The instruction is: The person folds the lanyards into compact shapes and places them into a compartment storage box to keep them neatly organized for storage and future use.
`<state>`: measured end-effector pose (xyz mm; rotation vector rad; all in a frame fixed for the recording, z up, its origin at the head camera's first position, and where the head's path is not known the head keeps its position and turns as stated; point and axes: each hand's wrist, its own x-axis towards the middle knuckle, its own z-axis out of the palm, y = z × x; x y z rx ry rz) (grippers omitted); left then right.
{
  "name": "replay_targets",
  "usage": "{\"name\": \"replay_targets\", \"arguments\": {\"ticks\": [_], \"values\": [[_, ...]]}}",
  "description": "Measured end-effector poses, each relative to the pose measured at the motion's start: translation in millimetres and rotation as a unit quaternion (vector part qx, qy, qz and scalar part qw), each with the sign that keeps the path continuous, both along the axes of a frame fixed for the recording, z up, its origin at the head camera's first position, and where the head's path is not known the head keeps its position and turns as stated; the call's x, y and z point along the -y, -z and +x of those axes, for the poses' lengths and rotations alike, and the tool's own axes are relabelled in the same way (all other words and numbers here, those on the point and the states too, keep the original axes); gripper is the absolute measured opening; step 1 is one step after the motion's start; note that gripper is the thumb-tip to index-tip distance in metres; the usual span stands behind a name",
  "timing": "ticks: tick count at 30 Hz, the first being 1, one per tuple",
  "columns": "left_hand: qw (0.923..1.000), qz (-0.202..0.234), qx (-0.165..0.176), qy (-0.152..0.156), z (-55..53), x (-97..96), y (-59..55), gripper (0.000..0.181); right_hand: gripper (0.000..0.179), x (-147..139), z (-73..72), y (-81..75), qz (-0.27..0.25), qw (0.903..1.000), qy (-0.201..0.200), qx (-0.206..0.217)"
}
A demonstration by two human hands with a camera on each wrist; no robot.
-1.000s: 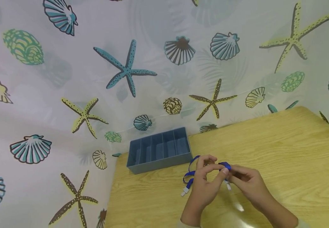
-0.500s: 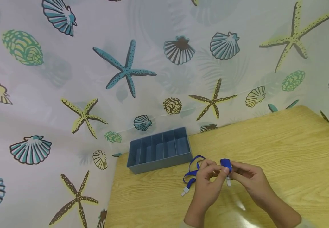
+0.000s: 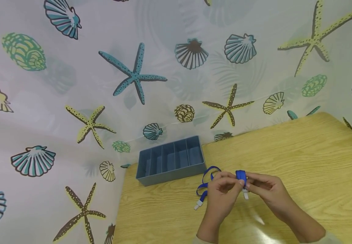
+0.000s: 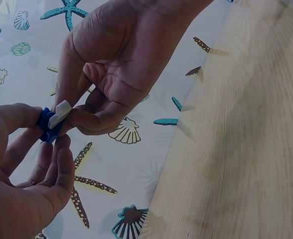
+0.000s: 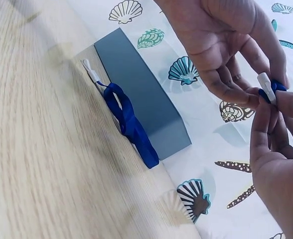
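A blue lanyard (image 3: 241, 176), folded or wound into a small flat bundle, is held between both hands above the table. My left hand (image 3: 223, 195) pinches its left side between thumb and fingers. From the other side, my right hand (image 3: 270, 193) pinches it with thumb and bent fingers. A white plastic clip (image 3: 245, 194) hangs below the bundle and also shows as a pale clip (image 4: 60, 114) in the left wrist view. Just beyond the left hand, a second blue lanyard (image 5: 129, 122) lies loosely looped on the table, a white clip (image 3: 198, 204) at its end.
A grey-blue box (image 3: 176, 176) with several open compartments stands at the back left, close to the loose lanyard. Behind the wood-grain table (image 3: 294, 152) hangs a pale cloth (image 3: 163, 27) printed with shells and starfish.
The bundled lanyard has turned upright, showing more of its flat blue face. My left fingers have drawn in closer around it; its white clip still hangs below. The loose lanyard remains beside the box.
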<state>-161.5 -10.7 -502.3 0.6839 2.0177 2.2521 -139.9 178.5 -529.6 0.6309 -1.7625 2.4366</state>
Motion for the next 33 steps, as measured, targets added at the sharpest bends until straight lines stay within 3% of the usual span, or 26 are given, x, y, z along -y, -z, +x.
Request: {"name": "replay_targets", "arguments": {"ticks": [4, 11, 16, 22, 29, 33], "values": [[0.9999, 0.003, 0.012, 0.009, -0.3, 0.6, -1.6, 0.021, 0.036, -3.8, 0.1, 0.5, 0.018, 0.9997, -0.011, -0.007], [0.9997, 0.016, 0.019, 0.003, -0.3, -0.9, -3.7, 0.020, 0.033, -4.1, 1.8, -0.9, 0.019, 0.9998, 0.007, -0.003], [0.9979, 0.014, 0.062, -0.009, -0.5, -0.7, -2.6, 0.022, 0.028, -2.9, 4.8, -5.6, 0.019, 0.9990, 0.037, 0.017], [0.9916, -0.031, 0.122, -0.029, -1.1, 0.7, -4.5, 0.035, 0.025, -0.7, 4.7, -6.8, 0.034, 0.9969, 0.068, 0.021], [0.9884, -0.043, 0.145, -0.017, -2.6, 0.2, -6.7, 0.035, 0.022, 1.5, 3.4, -8.1, 0.047, 0.9942, 0.095, 0.020], [0.9861, -0.040, 0.161, -0.001, -2.4, 0.9, -7.2, 0.029, 0.029, 2.3, 3.2, -8.0, 0.031, 0.9958, 0.084, 0.019]]}}
